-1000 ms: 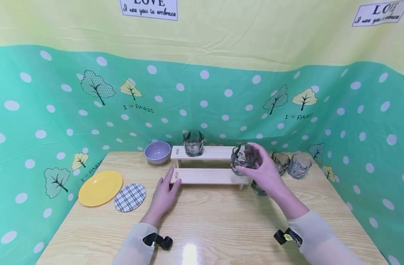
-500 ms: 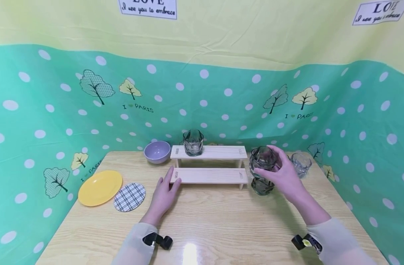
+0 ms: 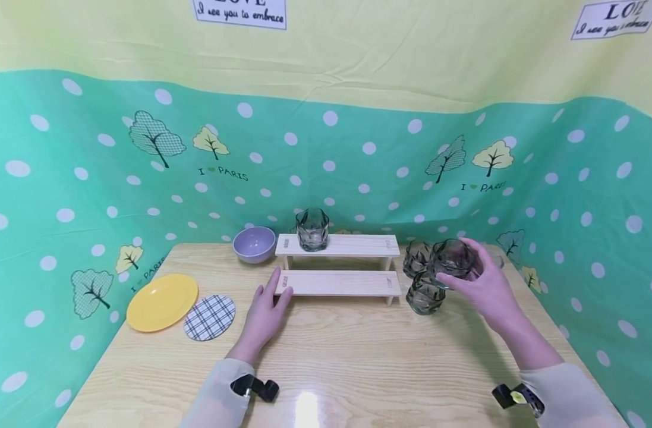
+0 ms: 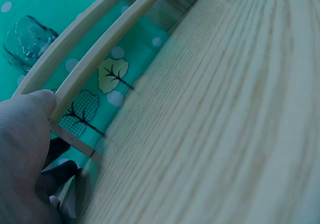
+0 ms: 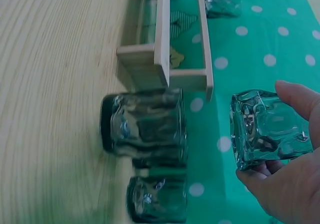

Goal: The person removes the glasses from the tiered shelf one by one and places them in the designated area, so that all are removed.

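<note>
A smoky glass tumbler (image 3: 450, 263) is held up above the table by my right hand (image 3: 486, 285), thumb on the near side and fingers around the far side. In the right wrist view that tumbler (image 5: 267, 129) sits higher than two standing tumblers, the nearer one (image 5: 145, 124) and another glass (image 5: 159, 199). My left hand (image 3: 264, 315) holds the left end of the two-tier wooden rack (image 3: 339, 283), thumb at the front edge and fingers at the side. In the left wrist view, its fingers (image 4: 59, 175) are partly hidden behind the rack's leg. One tumbler (image 3: 312, 230) stands on the upper tier.
Two dark tumblers, one behind (image 3: 416, 258) and one in front (image 3: 425, 295), stand right of the rack. A paler glass (image 3: 498, 260) is mostly hidden behind my right hand. Left lie a purple bowl (image 3: 254, 245), yellow plate (image 3: 162, 303) and checked coaster (image 3: 210, 318).
My right hand has carried the tumbler rightward from over the rack's right end, past the standing glasses. The tumbler behind is uncovered, and the paler glass is now mostly hidden. My left hand stays put.
</note>
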### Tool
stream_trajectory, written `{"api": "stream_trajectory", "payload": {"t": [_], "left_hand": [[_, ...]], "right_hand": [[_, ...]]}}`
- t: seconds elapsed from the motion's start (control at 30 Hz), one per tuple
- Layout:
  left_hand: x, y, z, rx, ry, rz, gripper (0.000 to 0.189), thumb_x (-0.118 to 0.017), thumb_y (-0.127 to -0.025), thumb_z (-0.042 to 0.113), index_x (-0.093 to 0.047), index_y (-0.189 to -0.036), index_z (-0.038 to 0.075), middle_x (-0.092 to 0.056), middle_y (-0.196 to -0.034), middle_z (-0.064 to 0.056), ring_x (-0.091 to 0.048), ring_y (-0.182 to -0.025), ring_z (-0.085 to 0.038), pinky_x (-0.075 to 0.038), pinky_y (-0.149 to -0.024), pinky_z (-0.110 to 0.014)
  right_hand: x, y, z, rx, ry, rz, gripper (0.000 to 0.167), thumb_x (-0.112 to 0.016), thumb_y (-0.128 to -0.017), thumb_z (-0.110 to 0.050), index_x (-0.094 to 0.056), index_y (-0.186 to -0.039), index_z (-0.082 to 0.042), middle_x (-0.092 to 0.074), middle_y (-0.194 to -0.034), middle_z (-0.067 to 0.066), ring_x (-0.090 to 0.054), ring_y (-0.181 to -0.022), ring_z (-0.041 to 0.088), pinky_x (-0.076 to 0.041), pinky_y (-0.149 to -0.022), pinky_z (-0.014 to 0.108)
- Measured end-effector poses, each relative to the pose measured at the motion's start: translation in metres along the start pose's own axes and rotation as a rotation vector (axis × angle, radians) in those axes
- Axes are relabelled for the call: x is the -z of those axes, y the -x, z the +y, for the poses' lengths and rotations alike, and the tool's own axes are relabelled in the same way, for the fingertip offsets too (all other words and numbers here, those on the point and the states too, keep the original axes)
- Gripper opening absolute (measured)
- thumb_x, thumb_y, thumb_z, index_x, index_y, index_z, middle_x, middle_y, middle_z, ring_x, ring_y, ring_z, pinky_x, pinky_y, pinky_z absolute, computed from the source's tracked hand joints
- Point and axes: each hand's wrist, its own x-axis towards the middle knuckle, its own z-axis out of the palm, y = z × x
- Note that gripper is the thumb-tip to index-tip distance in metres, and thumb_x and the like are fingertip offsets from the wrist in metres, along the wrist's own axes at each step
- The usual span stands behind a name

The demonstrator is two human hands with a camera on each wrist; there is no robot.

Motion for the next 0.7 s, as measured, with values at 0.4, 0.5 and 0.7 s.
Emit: {"api": "stream_trajectory", "payload": {"t": [0.4,0.5,0.7], "left_hand": [[0.000,0.001,0.001,0.011,-0.006,-0.008,0.075,-0.053,-0.116,0.053,-0.027,-0.177,0.018,-0.038,-0.174,-0.021,-0.018,-0.161,-0.060,-0.021,-0.128,-0.074],[0.000,0.001,0.001,0.013,-0.005,-0.014,0.075,-0.052,-0.116,0.053,-0.026,-0.178,0.019,-0.037,-0.175,-0.020,-0.017,-0.161,-0.059,-0.020,-0.129,-0.073],[0.000,-0.001,0.001,0.010,-0.002,-0.017,0.076,-0.051,-0.116,0.055,-0.026,-0.178,0.020,-0.037,-0.175,-0.019,-0.017,-0.162,-0.059,-0.020,-0.129,-0.073]], "right_hand": [[0.022,0.000,0.027,-0.046,0.020,0.013,0.108,-0.090,-0.097,-0.024,-0.019,-0.177,-0.014,-0.034,-0.172,0.029,-0.040,-0.154,0.052,-0.048,-0.101,0.008],[0.026,0.000,0.033,-0.070,0.028,0.015,0.107,-0.089,-0.098,-0.025,-0.018,-0.178,-0.014,-0.034,-0.172,0.030,-0.038,-0.154,0.053,-0.047,-0.118,0.027],[0.032,0.000,0.048,-0.099,0.037,0.005,0.110,-0.090,-0.097,-0.027,-0.016,-0.178,-0.013,-0.031,-0.171,0.035,-0.040,-0.150,0.058,-0.056,-0.109,0.036]]}}
